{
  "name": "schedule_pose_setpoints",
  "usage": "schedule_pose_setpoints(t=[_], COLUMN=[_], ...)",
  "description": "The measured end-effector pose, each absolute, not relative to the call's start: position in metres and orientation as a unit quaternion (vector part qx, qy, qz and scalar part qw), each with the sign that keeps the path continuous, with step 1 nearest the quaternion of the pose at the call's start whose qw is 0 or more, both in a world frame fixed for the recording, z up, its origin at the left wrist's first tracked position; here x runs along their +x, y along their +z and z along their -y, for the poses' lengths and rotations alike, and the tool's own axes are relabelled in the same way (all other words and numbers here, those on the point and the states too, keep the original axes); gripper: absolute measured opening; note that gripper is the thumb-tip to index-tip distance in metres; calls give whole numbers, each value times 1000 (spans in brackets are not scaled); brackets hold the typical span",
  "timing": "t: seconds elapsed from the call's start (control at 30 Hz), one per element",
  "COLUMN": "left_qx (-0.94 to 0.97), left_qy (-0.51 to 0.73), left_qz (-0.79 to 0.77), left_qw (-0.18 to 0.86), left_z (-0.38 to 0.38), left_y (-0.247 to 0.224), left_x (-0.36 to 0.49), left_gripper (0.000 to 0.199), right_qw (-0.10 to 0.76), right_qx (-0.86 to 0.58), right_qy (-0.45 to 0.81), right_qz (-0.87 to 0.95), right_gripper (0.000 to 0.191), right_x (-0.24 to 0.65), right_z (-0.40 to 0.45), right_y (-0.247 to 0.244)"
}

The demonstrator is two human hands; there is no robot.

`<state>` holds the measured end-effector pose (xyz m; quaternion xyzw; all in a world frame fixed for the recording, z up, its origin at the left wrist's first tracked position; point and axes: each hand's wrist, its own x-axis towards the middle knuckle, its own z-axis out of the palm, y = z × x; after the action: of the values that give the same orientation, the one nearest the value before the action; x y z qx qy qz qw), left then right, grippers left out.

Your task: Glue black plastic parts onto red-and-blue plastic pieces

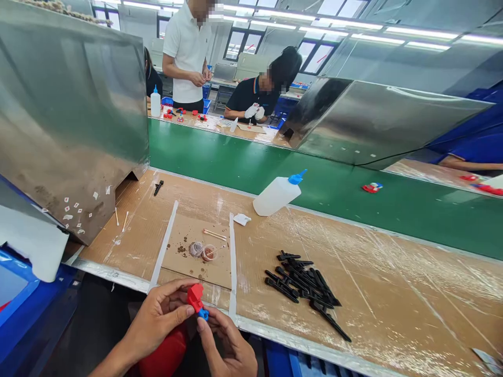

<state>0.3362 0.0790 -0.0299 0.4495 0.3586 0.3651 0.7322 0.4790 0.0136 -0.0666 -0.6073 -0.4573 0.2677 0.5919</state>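
Note:
Between my two hands, just in front of the table's near edge, is a small red and blue plastic part (195,297). My left hand (163,312) pinches its red upper portion between thumb and fingers. The blue lower end is gripped by the thumb and fingers of my right hand (228,343). Beyond the hands lies a cardboard sheet (176,266) with dark stains. On it sit two small round cups, one greyish (195,249) and one with reddish-brown contents (209,253), beside cotton swabs (214,234).
A pile of black plastic pieces (302,280) lies to the right. A white bottle with a blue nozzle (277,196) stands tilted in view near the green belt (243,157). Metal panels (74,120) rise at left and far right. Two people (257,97) are across the belt.

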Motion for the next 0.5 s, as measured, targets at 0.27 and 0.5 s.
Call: schedule_pose_setpoints(t=[0.27,0.5], left_qx=[572,694], left_qy=[371,299], left_qz=[-527,-632], left_qw=[508,172], left_z=[-107,-163], left_y=[-19,-34], left_x=[281,201], left_gripper=[39,44], right_qw=[607,572], right_qx=[-561,-631], right_qy=[242,143], right_qz=[508,504], right_gripper=[21,21], right_x=[466,512], right_z=[-28,-28], right_y=[-65,-74])
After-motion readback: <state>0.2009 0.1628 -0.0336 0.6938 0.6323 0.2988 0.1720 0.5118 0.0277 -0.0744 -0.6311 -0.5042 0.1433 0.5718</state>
